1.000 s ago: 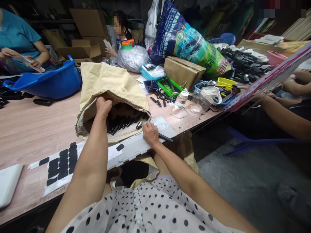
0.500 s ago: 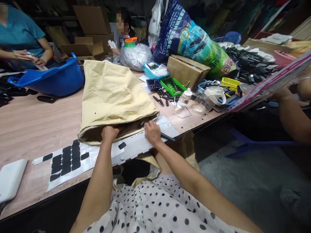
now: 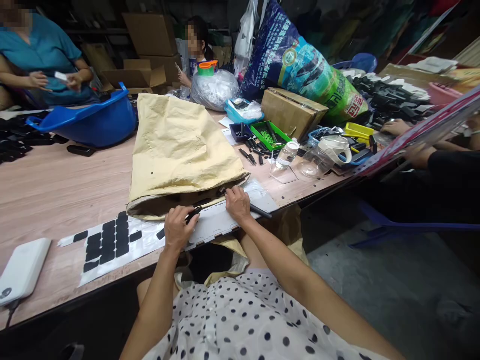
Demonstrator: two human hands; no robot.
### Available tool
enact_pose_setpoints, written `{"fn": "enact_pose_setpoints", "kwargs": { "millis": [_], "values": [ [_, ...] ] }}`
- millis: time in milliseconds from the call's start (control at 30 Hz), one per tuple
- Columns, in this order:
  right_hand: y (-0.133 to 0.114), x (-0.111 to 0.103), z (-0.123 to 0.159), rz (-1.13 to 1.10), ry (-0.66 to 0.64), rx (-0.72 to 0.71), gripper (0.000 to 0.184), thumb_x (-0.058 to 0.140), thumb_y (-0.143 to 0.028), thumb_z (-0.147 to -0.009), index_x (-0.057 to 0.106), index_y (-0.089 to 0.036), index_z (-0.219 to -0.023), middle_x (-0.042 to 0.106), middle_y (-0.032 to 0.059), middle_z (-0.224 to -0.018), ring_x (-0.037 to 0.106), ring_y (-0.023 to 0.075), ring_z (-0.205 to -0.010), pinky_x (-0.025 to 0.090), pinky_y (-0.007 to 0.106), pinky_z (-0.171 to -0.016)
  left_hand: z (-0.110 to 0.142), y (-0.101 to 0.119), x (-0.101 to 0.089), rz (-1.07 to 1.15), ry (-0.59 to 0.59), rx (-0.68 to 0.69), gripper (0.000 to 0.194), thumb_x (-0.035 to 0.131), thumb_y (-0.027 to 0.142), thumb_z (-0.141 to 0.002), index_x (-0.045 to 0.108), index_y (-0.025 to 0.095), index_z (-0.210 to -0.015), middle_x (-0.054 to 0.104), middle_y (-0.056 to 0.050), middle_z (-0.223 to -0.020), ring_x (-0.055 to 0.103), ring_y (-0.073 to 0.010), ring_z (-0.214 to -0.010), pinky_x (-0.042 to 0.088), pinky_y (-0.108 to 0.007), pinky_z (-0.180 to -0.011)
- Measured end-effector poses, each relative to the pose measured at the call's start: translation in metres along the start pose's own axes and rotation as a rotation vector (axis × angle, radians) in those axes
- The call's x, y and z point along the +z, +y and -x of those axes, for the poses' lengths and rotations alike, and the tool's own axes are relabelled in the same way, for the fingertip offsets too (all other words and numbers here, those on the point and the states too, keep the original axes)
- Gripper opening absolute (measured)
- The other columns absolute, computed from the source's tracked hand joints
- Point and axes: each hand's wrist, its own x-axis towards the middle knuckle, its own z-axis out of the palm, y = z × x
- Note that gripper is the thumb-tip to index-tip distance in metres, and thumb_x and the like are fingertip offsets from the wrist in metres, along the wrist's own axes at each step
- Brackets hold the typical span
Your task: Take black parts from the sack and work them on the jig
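A cream-coloured sack lies on the table with its mouth facing me. Just in front of that mouth, my left hand is closed on a small black part. My right hand grips a slim tool with a long black handle sticking out to the right; its dark tip points toward the sack's mouth. Under both hands lies a white board at the table edge. To the left, a sheet of black rounded stickers rests on the table.
A white power bank with a cable lies at left. Behind stand a blue basin, a green tray, a clear bottle, a plastic jug and a cardboard box. Co-workers sit across the table; another's arm shows at right.
My left hand has come out of the sack's mouth, now with a small black part in it. My right hand keeps its hold on the tool. The view has shifted slightly.
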Motion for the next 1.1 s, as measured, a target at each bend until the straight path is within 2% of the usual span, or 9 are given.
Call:
{"fn": "enact_pose_setpoints", "kwargs": {
  "millis": [100,200,333,500,667,767,867,967,1100],
  "values": [
    [0.0,0.001,0.001,-0.019,0.033,0.033,0.016,0.049,-0.026,-0.096,0.063,-0.021,-0.101,0.059,0.0105,-0.1,0.047,0.0256,-0.094,0.035,0.033,-0.074,0.007,0.003,0.003,0.033,-0.073,0.038,0.012,0.065,0.034,-0.084,0.073,0.026,-0.089,0.071,-0.005,-0.089,0.061,-0.0253,-0.086,0.046,-0.036,-0.08],
    [0.0,0.001,0.003,-0.039,0.072,0.103,0.018,0.053,-0.028,-0.092,0.064,-0.02,-0.104,0.059,0.012,-0.103,0.047,0.0268,-0.095,0.035,0.035,-0.074,0.013,0.001,0.01,0.084,-0.136,0.011,0.015,0.067,0.031,-0.081,0.074,0.026,-0.093,0.07,-0.005,-0.088,0.061,-0.0245,-0.086,0.047,-0.036,-0.08],
    [0.001,0.001,0.006,-0.038,0.085,0.137,0.017,0.054,-0.03,-0.09,0.064,-0.019,-0.099,0.059,0.0126,-0.102,0.048,0.0277,-0.095,0.035,0.036,-0.075,0.015,-0.004,0.014,0.15,-0.154,-0.034,0.023,0.072,0.031,-0.073,0.074,0.026,-0.095,0.069,-0.003,-0.088,0.061,-0.0249,-0.09,0.049,-0.038,-0.085],
    [0.008,-0.001,0.004,-0.021,0.04,0.129,0.016,0.053,-0.029,-0.092,0.063,-0.019,-0.099,0.06,0.0128,-0.1,0.049,0.0282,-0.095,0.036,0.036,-0.076,0.011,-0.006,0.016,0.2,-0.151,-0.075,0.017,0.071,0.029,-0.072,0.075,0.025,-0.089,0.067,-0.002,-0.085,0.061,-0.0238,-0.088,0.05,-0.038,-0.084],
    [0.013,-0.016,0.013,-0.153,-0.027,0.072,0.014,0.048,-0.023,-0.094,0.062,-0.02,-0.095,0.062,0.0106,-0.096,0.052,0.0242,-0.087,0.039,0.033,-0.073,0.01,-0.004,0.019,0.212,-0.15,-0.094,0.012,0.072,0.027,-0.073,0.075,0.026,-0.084,0.065,-0.001,-0.079,0.06,-0.0224,-0.084,0.049,-0.036,-0.081],
    [0.003,-0.028,0.036,-0.286,-0.07,-0.004,0.022,0.04,-0.023,-0.099,0.061,-0.021,-0.101,0.063,0.0072,-0.093,0.055,0.0209,-0.082,0.043,0.03,-0.072,0.01,-0.002,0.02,0.221,-0.154,-0.095,0.011,0.072,0.027,-0.073,0.075,0.026,-0.083,0.065,-0.001,-0.077,0.059,-0.0222,-0.082,0.049,-0.035,-0.08],
    [-0.015,-0.037,0.061,-0.391,-0.079,-0.14,0.028,0.037,-0.022,-0.1,0.063,-0.022,-0.108,0.065,0.0064,-0.097,0.06,0.0193,-0.088,0.047,0.028,-0.077,0.01,-0.002,0.021,0.233,-0.155,-0.092,0.01,0.072,0.028,-0.071,0.074,0.025,-0.081,0.065,-0.001,-0.075,0.058,-0.0215,-0.08,0.048,-0.034,-0.077],
    [-0.032,-0.043,0.078,-0.386,-0.088,-0.19,0.033,0.04,-0.022,-0.1,0.061,-0.025,-0.125,0.067,0.0051,-0.106,0.062,0.0171,-0.087,0.048,0.025,-0.076,0.011,-0.002,0.021,0.243,-0.153,-0.095,0.007,0.073,0.027,-0.071,0.073,0.025,-0.077,0.064,-0.001,-0.073,0.056,-0.0208,-0.077,0.047,-0.033,-0.074],
    [-0.044,-0.048,0.083,-0.3,-0.083,-0.202,0.041,0.04,-0.023,-0.101,0.057,-0.028,-0.137,0.067,0.0041,-0.103,0.064,0.0157,-0.08,0.048,0.022,-0.07,0.011,-0.002,0.021,0.235,-0.155,-0.09,0.004,0.072,0.027,-0.071,0.069,0.025,-0.071,0.062,-0.001,-0.07,0.055,-0.0202,-0.074,0.046,-0.032,-0.071]
  ]
}}
